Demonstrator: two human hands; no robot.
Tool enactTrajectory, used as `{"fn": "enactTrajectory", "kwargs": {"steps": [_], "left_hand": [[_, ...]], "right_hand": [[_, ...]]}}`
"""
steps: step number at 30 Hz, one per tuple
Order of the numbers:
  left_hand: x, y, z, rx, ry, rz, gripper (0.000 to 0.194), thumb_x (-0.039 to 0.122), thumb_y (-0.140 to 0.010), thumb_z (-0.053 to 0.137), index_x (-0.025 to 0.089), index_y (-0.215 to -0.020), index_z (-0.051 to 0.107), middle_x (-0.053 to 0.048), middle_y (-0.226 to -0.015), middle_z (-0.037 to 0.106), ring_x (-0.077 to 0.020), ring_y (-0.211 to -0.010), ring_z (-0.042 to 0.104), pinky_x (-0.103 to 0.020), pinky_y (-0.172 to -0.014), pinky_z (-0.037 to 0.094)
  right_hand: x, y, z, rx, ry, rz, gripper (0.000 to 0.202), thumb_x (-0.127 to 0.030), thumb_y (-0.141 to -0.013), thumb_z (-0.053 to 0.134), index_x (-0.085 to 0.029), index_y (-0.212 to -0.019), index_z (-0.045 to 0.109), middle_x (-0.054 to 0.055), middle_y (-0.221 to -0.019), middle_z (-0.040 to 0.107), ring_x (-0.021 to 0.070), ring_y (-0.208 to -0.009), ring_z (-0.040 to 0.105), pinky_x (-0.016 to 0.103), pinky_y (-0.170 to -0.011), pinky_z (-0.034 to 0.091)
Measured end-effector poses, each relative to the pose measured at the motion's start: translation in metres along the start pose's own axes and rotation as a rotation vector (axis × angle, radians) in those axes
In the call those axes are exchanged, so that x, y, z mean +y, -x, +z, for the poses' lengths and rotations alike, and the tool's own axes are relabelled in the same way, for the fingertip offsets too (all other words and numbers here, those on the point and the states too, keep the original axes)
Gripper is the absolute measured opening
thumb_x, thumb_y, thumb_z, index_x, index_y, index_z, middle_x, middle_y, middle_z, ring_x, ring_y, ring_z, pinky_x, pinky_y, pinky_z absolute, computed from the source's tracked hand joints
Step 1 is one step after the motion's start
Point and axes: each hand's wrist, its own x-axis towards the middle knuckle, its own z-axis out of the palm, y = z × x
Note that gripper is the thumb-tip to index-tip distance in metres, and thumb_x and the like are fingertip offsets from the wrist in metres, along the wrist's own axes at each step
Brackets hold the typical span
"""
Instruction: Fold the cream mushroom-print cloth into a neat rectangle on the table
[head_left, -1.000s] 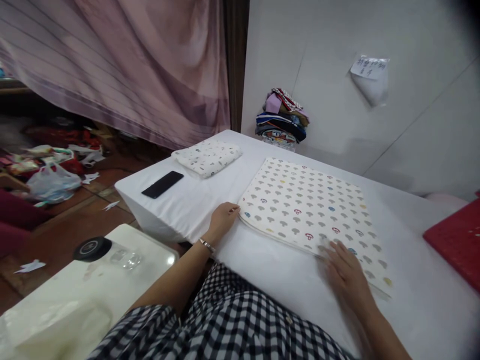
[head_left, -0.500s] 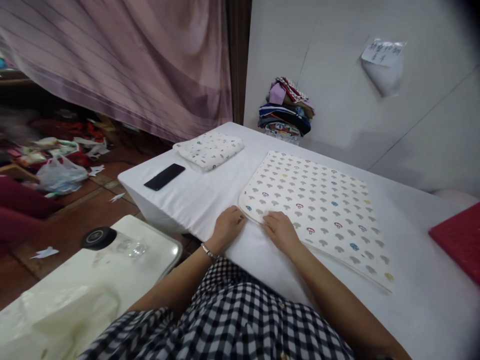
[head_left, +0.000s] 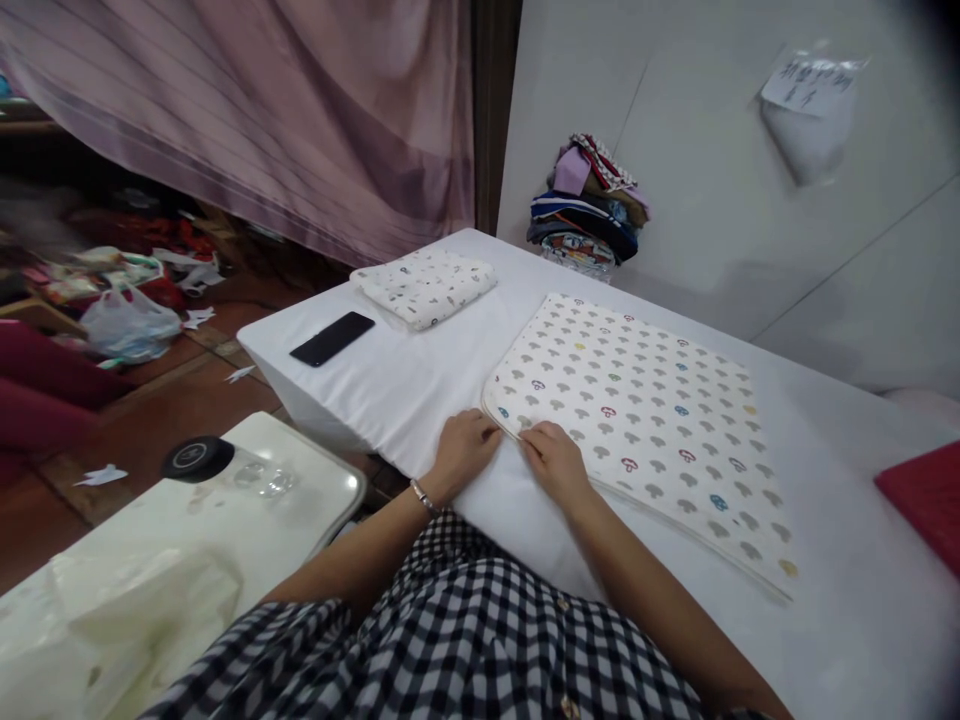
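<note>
A white cloth with a grey and coloured mushroom print [head_left: 637, 415] lies folded flat in layers on the white-covered table [head_left: 442, 375]. My left hand [head_left: 466, 448] is closed at the rounded near-left corner of this cloth, its fingertips curled against the edge. Just to the right, my right hand [head_left: 556, 462] pinches the same near edge between thumb and fingers. Only a small gap separates the two sets of fingertips. How many layers are caught between them is hidden.
Toward the far left of the table are another folded printed cloth [head_left: 424, 288] and a black phone [head_left: 333, 338]. A red item [head_left: 926, 500] sits at the right edge. Clothes [head_left: 589, 205] are stacked by the wall. Lower left, a white stool-like surface [head_left: 300, 450] holds a black-capped bottle [head_left: 199, 457].
My right hand has shifted slightly left along the cloth's edge, and the fingertips of both hands are closer together. The whole view has turned a little; the cloth stays flat.
</note>
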Motion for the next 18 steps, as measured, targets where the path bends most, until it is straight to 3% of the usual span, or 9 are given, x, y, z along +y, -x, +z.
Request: {"fn": "enactTrajectory", "kwargs": {"steps": [12,18], "left_hand": [[-0.0015,-0.0007,0.0010,0.055,0.131,-0.039,0.009,0.021,-0.079,0.059,0.020,-0.081,0.068,-0.002,-0.081,0.063,-0.0158,-0.080,0.056,-0.030,-0.074,0.042],[-0.0035,-0.0007,0.0027,0.086,0.144,-0.039,0.006,0.021,-0.079,0.059,0.019,-0.079,0.065,-0.001,-0.079,0.061,-0.0157,-0.079,0.055,-0.029,-0.074,0.042]], "right_hand": [[-0.0079,-0.0078,0.0022,-0.068,0.244,-0.089,0.024,-0.029,-0.094,0.044,-0.019,-0.099,0.065,0.008,-0.089,0.060,0.0220,-0.085,0.052,0.034,-0.075,0.041],[-0.0010,-0.0087,0.0069,0.059,0.043,-0.021,0.024,-0.026,-0.094,0.040,-0.020,-0.090,0.064,0.005,-0.086,0.061,0.0176,-0.083,0.055,0.028,-0.071,0.042]]}}
